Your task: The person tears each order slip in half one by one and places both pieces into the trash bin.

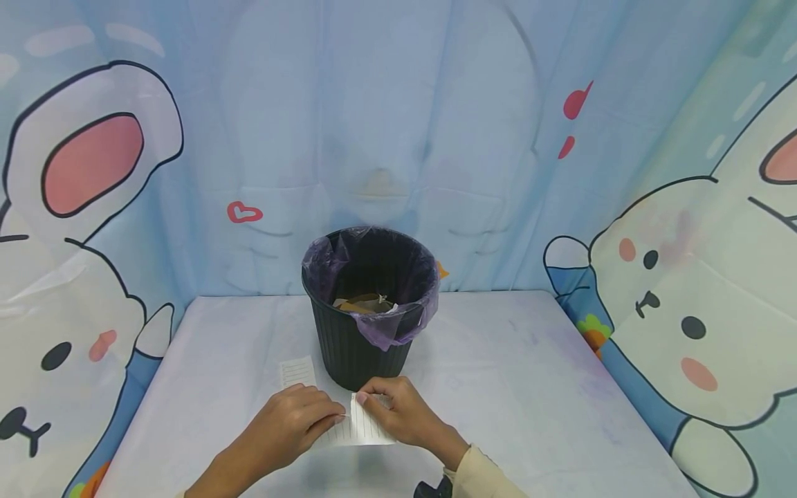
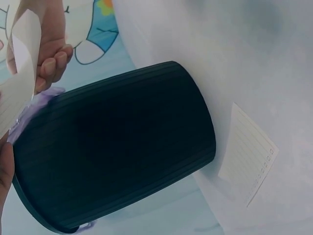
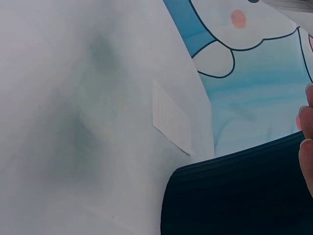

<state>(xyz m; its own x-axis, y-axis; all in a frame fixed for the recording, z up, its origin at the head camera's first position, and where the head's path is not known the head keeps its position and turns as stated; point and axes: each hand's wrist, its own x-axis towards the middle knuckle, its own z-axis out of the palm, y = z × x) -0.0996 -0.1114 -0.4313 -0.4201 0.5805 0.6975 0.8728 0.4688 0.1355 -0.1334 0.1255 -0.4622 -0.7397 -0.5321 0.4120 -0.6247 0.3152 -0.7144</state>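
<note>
A lined paper sheet [image 1: 369, 425] is held above the table, in front of the bin, with its middle between the two hands. My left hand [image 1: 292, 420] pinches it between thumb and fingers near the middle. Close beside it, my right hand [image 1: 401, 413] pinches its upper part, the thumb lying over the paper. Whether the line between the hands is a fold or a tear, I cannot tell. In the left wrist view the lined paper [image 2: 24, 54] curls in front of the right hand [image 2: 53, 54]; only part of the left thumb [image 2: 5, 169] shows there.
Behind the hands stands a black bin [image 1: 358, 353] lined with a purple plastic bag [image 1: 398, 325], with scraps [image 1: 367, 304] inside. Another lined sheet [image 1: 297, 372] lies on the white table [image 1: 529, 387], left of the bin. A blue cartoon curtain [image 1: 380, 104] hangs behind.
</note>
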